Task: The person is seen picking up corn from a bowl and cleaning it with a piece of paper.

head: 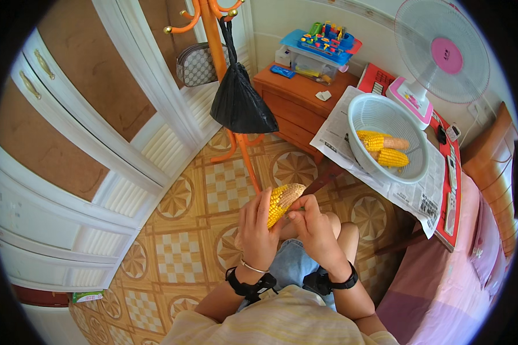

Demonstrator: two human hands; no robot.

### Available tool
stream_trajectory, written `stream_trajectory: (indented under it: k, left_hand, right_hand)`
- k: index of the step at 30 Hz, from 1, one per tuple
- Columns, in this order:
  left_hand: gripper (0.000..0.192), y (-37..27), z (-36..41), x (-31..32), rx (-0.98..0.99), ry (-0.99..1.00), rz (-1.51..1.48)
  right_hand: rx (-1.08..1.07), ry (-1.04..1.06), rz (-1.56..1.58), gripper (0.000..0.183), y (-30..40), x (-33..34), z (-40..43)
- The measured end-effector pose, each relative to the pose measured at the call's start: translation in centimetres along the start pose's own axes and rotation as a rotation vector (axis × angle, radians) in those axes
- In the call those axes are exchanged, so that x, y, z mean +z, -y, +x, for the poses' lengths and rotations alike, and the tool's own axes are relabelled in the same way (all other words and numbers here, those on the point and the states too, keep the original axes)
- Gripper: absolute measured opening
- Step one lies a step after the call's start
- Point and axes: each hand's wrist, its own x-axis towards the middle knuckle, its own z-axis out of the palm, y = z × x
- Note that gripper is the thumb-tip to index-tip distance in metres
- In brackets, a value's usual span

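In front of my lap, my left hand (257,224) is wrapped around a yellow corn cob (280,202), which tilts up to the right. The cob's upper right side is bare of kernels, while rows of yellow kernels cover its left side. My right hand (313,226) is curled at the cob's right side, thumb and forefinger pinched together. Between them shows a sliver of a small greenish object (302,208); my fingers hide most of it. To the right, a pale plastic colander (354,129) holds several corn cobs (390,157), some partly stripped.
Newspaper (332,125) lies under the colander on a red-edged table (451,239). An electric fan (414,97) stands behind it. Ahead are an orange coat rack (218,64) with a black plastic bag (241,103), and a wooden cabinet (285,97). A bed (436,276) is at right.
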Motion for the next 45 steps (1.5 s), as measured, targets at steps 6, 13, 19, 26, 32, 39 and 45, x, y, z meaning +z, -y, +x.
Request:
stream_trajectory:
  k: [6,13,19,26,32,39,45]
  left_hand:
    - [0.067,-0.2,-0.1,-0.1,0.072,-0.010,0.121]
    - [0.067,0.1,-0.2,0.4,0.108,0.015,0.189]
    - [0.072,0.4,0.1,0.7,-0.038,0.056,0.026]
    - [0.078,0.8,0.5,-0.7,-0.478,0.285,-0.948]
    - [0.075,0.8,0.5,-1.5,-0.548,0.284,-1.046]
    - [0.052,-0.1,3.5,-1.7,-0.628,0.475,-1.217]
    - [0.062,-4.9,14.6,0.4,-0.297,0.828,-1.027]
  right_hand:
    - [-0.025,-0.025,-0.040,0.017,-0.3,0.3,0.1]
    - [-0.051,-0.107,-0.045,0.016,-1.8,0.9,0.4]
    - [0.051,-0.058,0.371,0.014,-3.0,0.8,0.6]
    - [0.292,0.145,1.122,0.013,-1.4,-1.2,0.6]
    - [0.332,0.236,1.324,0.011,-1.4,-2.0,0.7]
    - [0.490,0.185,1.377,0.015,-1.3,-5.7,-0.7]
    - [0.467,0.199,1.271,0.022,-4.2,-8.8,-2.7]
